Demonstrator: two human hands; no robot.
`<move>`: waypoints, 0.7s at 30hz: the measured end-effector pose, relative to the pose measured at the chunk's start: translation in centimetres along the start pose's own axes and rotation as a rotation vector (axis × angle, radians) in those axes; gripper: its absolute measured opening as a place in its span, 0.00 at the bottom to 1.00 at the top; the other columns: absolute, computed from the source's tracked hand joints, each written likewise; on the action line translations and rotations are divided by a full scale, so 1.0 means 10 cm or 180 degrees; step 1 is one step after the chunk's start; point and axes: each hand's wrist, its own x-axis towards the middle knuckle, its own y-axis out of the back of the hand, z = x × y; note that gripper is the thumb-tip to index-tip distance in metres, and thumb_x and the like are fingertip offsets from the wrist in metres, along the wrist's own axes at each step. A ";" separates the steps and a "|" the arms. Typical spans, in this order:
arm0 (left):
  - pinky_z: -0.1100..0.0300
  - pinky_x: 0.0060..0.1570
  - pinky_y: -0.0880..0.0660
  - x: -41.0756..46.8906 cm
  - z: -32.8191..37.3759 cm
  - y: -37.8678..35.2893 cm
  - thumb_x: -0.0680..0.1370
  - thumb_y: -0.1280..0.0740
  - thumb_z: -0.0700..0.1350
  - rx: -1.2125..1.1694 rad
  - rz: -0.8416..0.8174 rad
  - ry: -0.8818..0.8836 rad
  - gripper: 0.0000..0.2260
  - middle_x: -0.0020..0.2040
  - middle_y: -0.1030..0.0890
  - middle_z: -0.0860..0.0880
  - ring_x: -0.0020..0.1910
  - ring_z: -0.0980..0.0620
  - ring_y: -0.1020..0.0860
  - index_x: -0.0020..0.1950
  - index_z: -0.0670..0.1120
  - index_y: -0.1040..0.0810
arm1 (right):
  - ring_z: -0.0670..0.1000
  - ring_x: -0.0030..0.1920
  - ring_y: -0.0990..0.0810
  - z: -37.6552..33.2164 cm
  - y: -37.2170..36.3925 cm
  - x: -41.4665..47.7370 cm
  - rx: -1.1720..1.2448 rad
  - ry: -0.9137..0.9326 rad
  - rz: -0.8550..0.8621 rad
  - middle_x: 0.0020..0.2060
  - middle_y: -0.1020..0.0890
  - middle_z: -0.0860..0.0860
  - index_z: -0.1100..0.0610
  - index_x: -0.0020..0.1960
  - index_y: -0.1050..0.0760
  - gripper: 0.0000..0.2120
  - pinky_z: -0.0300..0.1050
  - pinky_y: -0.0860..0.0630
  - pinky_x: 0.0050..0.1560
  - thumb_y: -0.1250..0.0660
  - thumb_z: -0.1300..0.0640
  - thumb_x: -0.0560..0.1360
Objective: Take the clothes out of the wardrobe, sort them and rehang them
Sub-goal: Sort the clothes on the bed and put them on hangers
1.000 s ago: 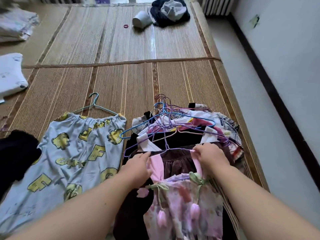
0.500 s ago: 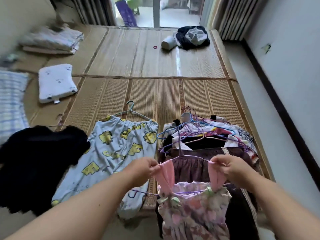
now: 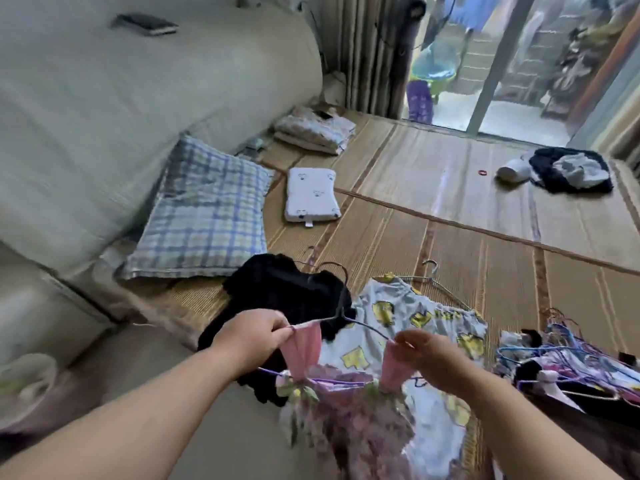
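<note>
Left hand [image 3: 252,337], right hand [image 3: 429,355] on dress [image 3: 346,427] (straps)

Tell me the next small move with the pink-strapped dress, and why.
Probably lower the floral dress flat by the laid-out pieces. The left hand and right hand each pinch a pink strap at the ends of its hanger, holding it above the black garment and the yellow-print garment on the mat, apart from the hanger pile.
</note>
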 end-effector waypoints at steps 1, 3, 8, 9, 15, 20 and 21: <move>0.59 0.38 0.33 -0.04 -0.25 0.16 0.76 0.38 0.56 0.0024 0.0099 0.0116 0.09 0.37 0.24 0.60 0.42 0.58 0.25 0.36 0.58 0.26 | 0.50 0.40 0.20 -0.26 -0.15 0.15 -0.0105 0.0147 -0.0105 0.43 0.18 0.51 0.49 0.49 0.21 0.09 0.42 0.24 0.40 0.35 0.61 0.76; 0.59 0.38 0.33 -0.10 -0.70 0.46 0.76 0.37 0.55 0.0067 0.0257 0.0344 0.09 0.36 0.23 0.59 0.42 0.56 0.24 0.35 0.58 0.26 | 0.39 0.30 0.26 -0.77 -0.44 0.40 -0.0385 0.0490 -0.0261 0.37 0.20 0.49 0.49 0.44 0.22 0.07 0.32 0.31 0.30 0.36 0.59 0.76; 0.58 0.45 0.27 -0.08 -1.55 1.20 0.76 0.37 0.56 0.0432 0.0677 0.0791 0.08 0.46 0.17 0.55 0.49 0.52 0.21 0.47 0.56 0.20 | 0.41 0.29 0.28 -1.80 -0.99 0.93 -0.0422 0.1022 -0.0391 0.32 0.24 0.46 0.40 0.33 0.27 0.16 0.31 0.31 0.28 0.38 0.56 0.77; 0.58 0.46 0.27 -0.04 -1.66 1.34 0.76 0.36 0.55 0.0481 0.0769 0.0834 0.08 0.48 0.17 0.54 0.49 0.51 0.21 0.48 0.56 0.20 | 0.40 0.28 0.29 -1.97 -1.06 1.04 -0.0414 0.1073 -0.0418 0.32 0.24 0.45 0.39 0.33 0.28 0.17 0.31 0.31 0.27 0.38 0.55 0.77; 0.58 0.41 0.29 0.38 -2.20 2.08 0.75 0.36 0.56 0.0739 0.1236 0.1095 0.06 0.43 0.18 0.53 0.44 0.48 0.22 0.43 0.57 0.21 | 0.47 0.33 0.23 -2.78 -1.30 1.76 -0.0318 0.1304 -0.0450 0.38 0.20 0.49 0.44 0.41 0.25 0.11 0.33 0.29 0.23 0.41 0.57 0.77; 0.50 0.53 0.27 0.79 -2.59 2.58 0.76 0.36 0.56 0.0575 0.1278 0.1292 0.07 0.38 0.22 0.55 0.45 0.47 0.23 0.38 0.60 0.25 | 0.50 0.39 0.21 -3.44 -1.38 2.34 -0.0389 0.1412 -0.0460 0.41 0.19 0.50 0.49 0.49 0.23 0.09 0.38 0.27 0.34 0.41 0.49 0.79; 0.49 0.54 0.27 0.87 -2.66 2.67 0.76 0.36 0.56 0.0545 0.1335 0.1326 0.07 0.39 0.22 0.55 0.46 0.47 0.23 0.38 0.60 0.26 | 0.51 0.42 0.21 -3.57 -1.39 2.47 -0.0431 0.1417 -0.0475 0.43 0.19 0.50 0.49 0.50 0.23 0.09 0.40 0.26 0.38 0.41 0.50 0.79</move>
